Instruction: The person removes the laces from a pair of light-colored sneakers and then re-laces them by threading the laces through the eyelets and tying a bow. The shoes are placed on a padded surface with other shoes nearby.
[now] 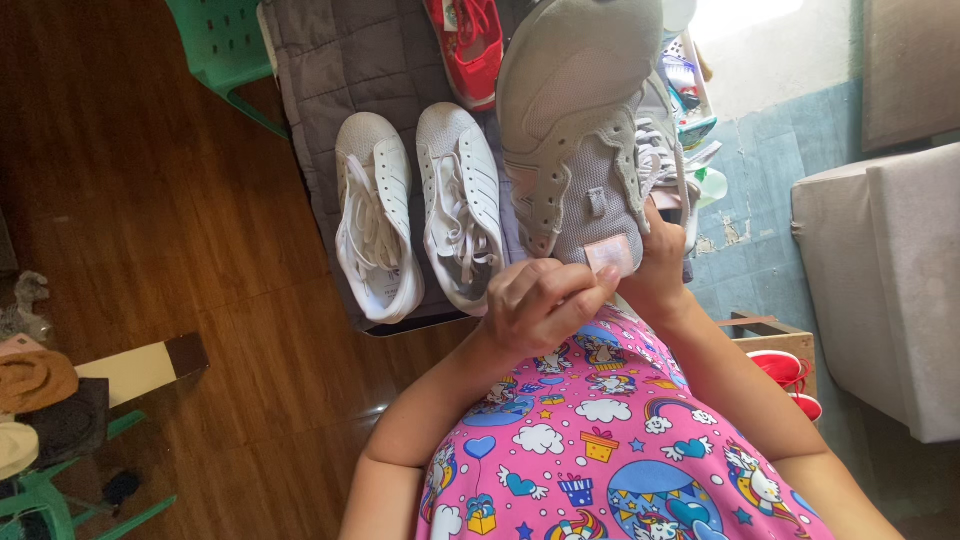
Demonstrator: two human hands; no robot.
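Observation:
I hold a grey mesh sneaker (pixel 575 120) up in front of me, toe pointing away and tongue toward me. My left hand (pixel 540 300) pinches the tongue's end by its pale pink tab. My right hand (pixel 662 262) grips the sneaker's heel side, partly hidden behind the shoe. Its white laces hang loose on the right. Below is my pink patterned shirt (pixel 610 450).
Two white lace-up sneakers (pixel 375 225) (pixel 460 205) lie side by side on a grey quilted mat (pixel 340 60) on the wooden floor. A red shoe (pixel 470 45) lies beyond them. More red shoes (pixel 790 380) sit by a wooden box, right. A green chair (pixel 220 45) stands top left, a grey padded block (pixel 890 280) right.

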